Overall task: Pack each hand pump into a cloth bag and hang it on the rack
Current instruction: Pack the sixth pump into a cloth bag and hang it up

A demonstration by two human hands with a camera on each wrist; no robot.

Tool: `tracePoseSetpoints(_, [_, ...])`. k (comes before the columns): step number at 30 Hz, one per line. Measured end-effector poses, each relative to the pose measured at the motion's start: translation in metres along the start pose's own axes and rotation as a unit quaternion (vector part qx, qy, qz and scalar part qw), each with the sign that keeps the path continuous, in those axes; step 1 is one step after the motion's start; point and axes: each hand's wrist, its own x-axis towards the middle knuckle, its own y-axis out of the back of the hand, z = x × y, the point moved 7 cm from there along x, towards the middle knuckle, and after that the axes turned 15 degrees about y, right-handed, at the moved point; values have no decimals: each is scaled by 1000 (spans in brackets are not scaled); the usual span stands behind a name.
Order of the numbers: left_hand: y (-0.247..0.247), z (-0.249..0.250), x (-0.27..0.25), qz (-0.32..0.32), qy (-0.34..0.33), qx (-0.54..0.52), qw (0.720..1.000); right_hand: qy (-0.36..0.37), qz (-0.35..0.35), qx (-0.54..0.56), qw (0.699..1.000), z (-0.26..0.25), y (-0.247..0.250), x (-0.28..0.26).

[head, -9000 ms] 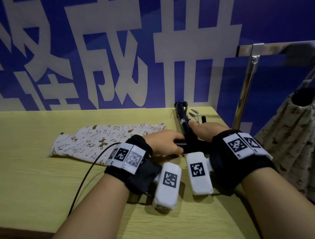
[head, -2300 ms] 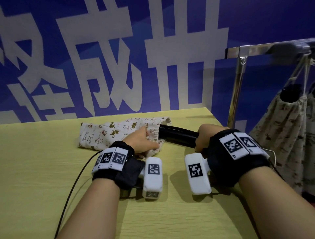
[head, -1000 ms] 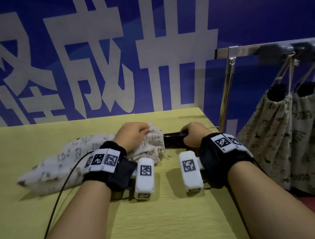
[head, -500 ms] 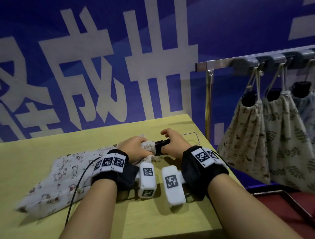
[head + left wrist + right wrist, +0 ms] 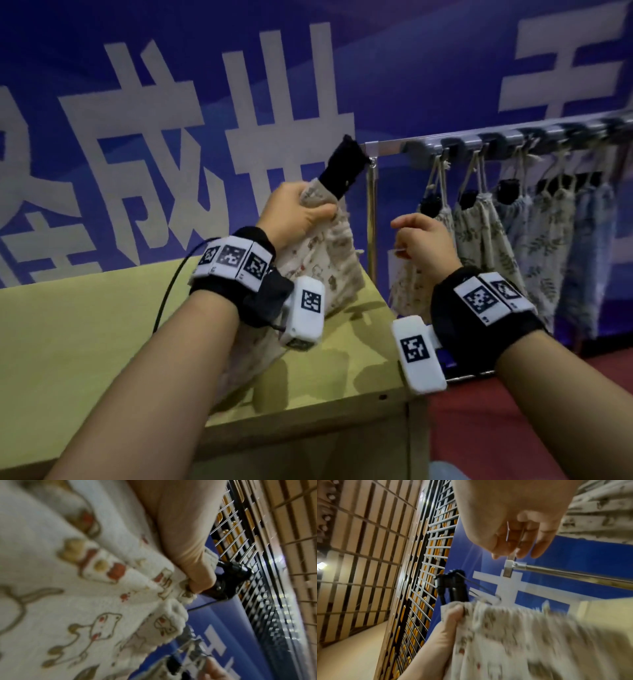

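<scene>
My left hand [image 5: 294,212] grips the gathered neck of the animal-print cloth bag [image 5: 322,253] and holds it tilted above the table's right end. The black hand pump [image 5: 342,164] sticks out of the bag's mouth, close to the left end of the rack bar [image 5: 387,145]. To the right and apart from the bag, my right hand [image 5: 421,236] has curled fingers that pinch the thin pale drawstring [image 5: 508,540]. The left wrist view shows the bag [image 5: 85,601] and the pump end [image 5: 228,577] beyond my fingers. The right wrist view shows the pump [image 5: 453,585] above the bag [image 5: 522,635].
Several filled cloth bags [image 5: 479,233] hang from grey hooks along the rack bar to the right. The rack's chrome post [image 5: 371,222] stands just past the corner of the yellow table [image 5: 85,342]. Red floor lies below on the right. A blue banner wall stands behind.
My left hand has lifted the bag with the pump off the table and up toward the rack. My right hand has let go of the pump end and moved right, holding the drawstring.
</scene>
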Motion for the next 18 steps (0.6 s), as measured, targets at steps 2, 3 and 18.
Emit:
tracePoseSetpoints(2, [-3,33,-1,-3,-27,-52,998,-23,-17,32,999,-12,6,-1])
tracePoseSetpoints(3, [-6,51,-3,-8,-43,-75,996,-24,-17,43,999,-20,14,-2])
tracePoseSetpoints(18, [-100,153,-27,-85,-58,-319,942,82,42,-343,935,-96,146,13])
